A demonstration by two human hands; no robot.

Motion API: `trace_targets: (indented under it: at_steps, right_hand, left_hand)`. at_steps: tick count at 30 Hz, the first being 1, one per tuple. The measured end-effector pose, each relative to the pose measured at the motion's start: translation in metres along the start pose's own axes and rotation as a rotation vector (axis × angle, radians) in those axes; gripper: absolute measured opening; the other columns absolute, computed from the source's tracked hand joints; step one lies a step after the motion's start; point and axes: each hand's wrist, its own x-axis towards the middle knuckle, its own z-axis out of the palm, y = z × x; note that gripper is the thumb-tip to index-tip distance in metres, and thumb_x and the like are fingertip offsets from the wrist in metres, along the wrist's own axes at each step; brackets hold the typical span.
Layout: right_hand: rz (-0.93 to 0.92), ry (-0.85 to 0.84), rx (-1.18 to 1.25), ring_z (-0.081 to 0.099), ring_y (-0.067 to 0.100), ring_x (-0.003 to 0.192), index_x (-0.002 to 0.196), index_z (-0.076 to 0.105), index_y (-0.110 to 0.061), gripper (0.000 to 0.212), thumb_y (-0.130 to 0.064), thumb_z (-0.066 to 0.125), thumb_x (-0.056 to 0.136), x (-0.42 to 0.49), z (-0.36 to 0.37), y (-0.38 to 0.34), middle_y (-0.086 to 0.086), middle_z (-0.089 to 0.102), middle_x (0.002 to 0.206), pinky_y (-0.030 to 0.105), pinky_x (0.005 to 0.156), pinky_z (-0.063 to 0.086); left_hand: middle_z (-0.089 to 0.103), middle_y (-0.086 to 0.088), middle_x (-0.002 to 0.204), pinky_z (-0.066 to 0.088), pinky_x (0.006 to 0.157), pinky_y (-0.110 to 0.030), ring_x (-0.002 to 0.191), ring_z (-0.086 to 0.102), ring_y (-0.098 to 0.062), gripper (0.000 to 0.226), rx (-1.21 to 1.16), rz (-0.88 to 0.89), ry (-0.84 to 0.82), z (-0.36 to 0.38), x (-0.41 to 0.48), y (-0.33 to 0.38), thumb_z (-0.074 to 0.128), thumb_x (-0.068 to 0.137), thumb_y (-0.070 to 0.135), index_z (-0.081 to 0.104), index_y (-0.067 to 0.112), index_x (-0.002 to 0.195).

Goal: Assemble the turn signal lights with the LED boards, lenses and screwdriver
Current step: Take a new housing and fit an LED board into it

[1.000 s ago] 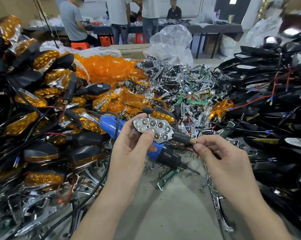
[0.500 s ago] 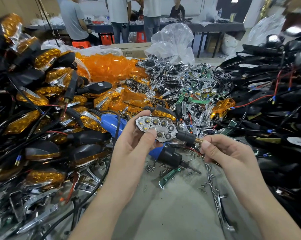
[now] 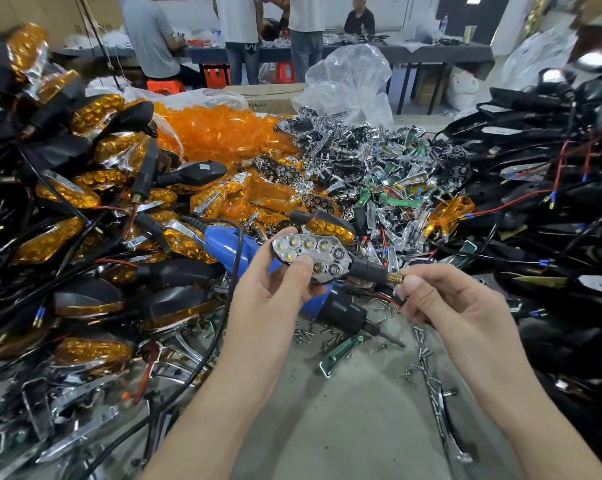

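Observation:
A turn signal light (image 3: 313, 252) without a lens, its chrome reflector with several LED cups facing up, is held above the table. My left hand (image 3: 275, 289) grips its body, thumb on the reflector's lower edge. My right hand (image 3: 438, 299) pinches the brass threaded end of its black stem (image 3: 395, 276). Under my left hand lies the blue electric screwdriver (image 3: 223, 242), black nose and bit pointing right. Loose amber lenses (image 3: 223, 133) are heaped behind, with chrome reflectors and green LED boards (image 3: 389, 174) beside them.
Finished amber-lensed lights (image 3: 67, 195) with wires pile up on the left. Black housings with red wires (image 3: 552, 185) fill the right. Small screws (image 3: 421, 344) and a green board (image 3: 341, 349) lie on the grey table. People stand at a far table.
The light has tilted slightly and risen in the view. My right hand has closed further around the stem's brass end. The screwdriver has not moved.

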Motion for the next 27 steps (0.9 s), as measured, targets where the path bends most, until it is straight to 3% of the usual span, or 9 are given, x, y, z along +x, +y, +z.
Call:
trace_targets:
  at_steps: [3, 6, 10, 14, 18, 21, 24, 27]
  right_hand:
    - [-0.018, -0.005, 0.018, 0.072, 0.011, 0.085, 0.105, 0.073, -0.039, 0.021, -0.054, 0.063, 0.095, -0.003, 0.003, -0.003, -0.003, 0.076, 0.099, 0.018, 0.076, 0.054]
    - [-0.045, -0.006, -0.077, 0.071, 0.008, 0.096, 0.115, 0.068, -0.046, 0.031, -0.062, 0.054, 0.092, -0.006, 0.008, -0.006, -0.01, 0.074, 0.109, 0.017, 0.082, 0.053]
    - [0.023, -0.103, -0.087, 0.073, 0.009, 0.087, 0.114, 0.067, -0.049, 0.029, -0.065, 0.064, 0.09, -0.009, 0.02, -0.007, -0.014, 0.075, 0.101, 0.031, 0.082, 0.057]
    - [0.117, -0.125, 0.047, 0.074, 0.011, 0.073, 0.108, 0.071, -0.03, 0.039, -0.05, 0.068, 0.075, -0.008, 0.028, -0.007, -0.003, 0.078, 0.088, 0.028, 0.061, 0.061]
    - [0.197, -0.122, 0.163, 0.075, 0.017, 0.071, 0.109, 0.067, -0.019, 0.042, -0.04, 0.072, 0.073, -0.006, 0.031, -0.004, 0.005, 0.076, 0.084, 0.031, 0.057, 0.061]
    - [0.2, -0.112, 0.173, 0.073, 0.013, 0.065, 0.107, 0.066, -0.02, 0.038, -0.038, 0.072, 0.073, -0.007, 0.034, -0.002, 0.01, 0.075, 0.082, 0.023, 0.053, 0.056]
    - [0.173, -0.118, 0.155, 0.069, 0.007, 0.059, 0.107, 0.066, -0.025, 0.036, -0.038, 0.071, 0.074, -0.009, 0.037, -0.003, 0.002, 0.075, 0.076, 0.017, 0.053, 0.052]
    - [0.138, -0.133, 0.114, 0.066, 0.004, 0.056, 0.107, 0.066, -0.033, 0.032, -0.04, 0.069, 0.076, -0.01, 0.038, -0.003, -0.003, 0.073, 0.071, 0.013, 0.054, 0.05]
  left_hand:
    - [0.068, 0.006, 0.09, 0.054, 0.095, -0.054, 0.079, 0.066, -0.012, 0.031, 0.03, -0.017, -0.056, 0.0, -0.001, 0.0, 0.064, 0.089, 0.027, 0.063, 0.017, 0.118]
    - [0.075, 0.002, 0.105, 0.056, 0.08, -0.027, 0.092, 0.069, -0.013, 0.037, 0.062, -0.036, -0.153, 0.005, -0.006, -0.001, 0.06, 0.091, 0.025, 0.061, 0.033, 0.127]
    - [0.074, 0.012, 0.108, 0.052, 0.081, -0.015, 0.097, 0.067, -0.001, 0.031, 0.198, 0.017, -0.265, 0.015, -0.014, 0.004, 0.056, 0.096, 0.021, 0.066, 0.044, 0.114]
    - [0.074, 0.008, 0.104, 0.05, 0.084, -0.018, 0.095, 0.067, -0.004, 0.019, 0.257, 0.062, -0.231, 0.02, -0.017, 0.005, 0.052, 0.103, 0.018, 0.068, 0.024, 0.11]
    - [0.075, 0.006, 0.095, 0.053, 0.068, -0.015, 0.082, 0.067, -0.003, 0.02, 0.238, 0.039, -0.232, 0.023, -0.019, 0.006, 0.049, 0.103, 0.019, 0.068, 0.02, 0.108]
    - [0.074, 0.005, 0.094, 0.052, 0.071, -0.016, 0.084, 0.066, -0.004, 0.02, 0.254, 0.024, -0.248, 0.023, -0.019, 0.005, 0.049, 0.104, 0.021, 0.068, 0.017, 0.108]
    - [0.069, 0.008, 0.083, 0.051, 0.065, -0.014, 0.075, 0.062, -0.002, 0.02, 0.259, 0.016, -0.254, 0.022, -0.019, 0.007, 0.047, 0.104, 0.018, 0.066, 0.014, 0.103]
    - [0.068, -0.004, 0.084, 0.058, 0.067, -0.031, 0.077, 0.062, -0.008, 0.022, 0.269, -0.01, -0.27, 0.021, -0.02, 0.007, 0.045, 0.105, 0.022, 0.065, 0.013, 0.104]
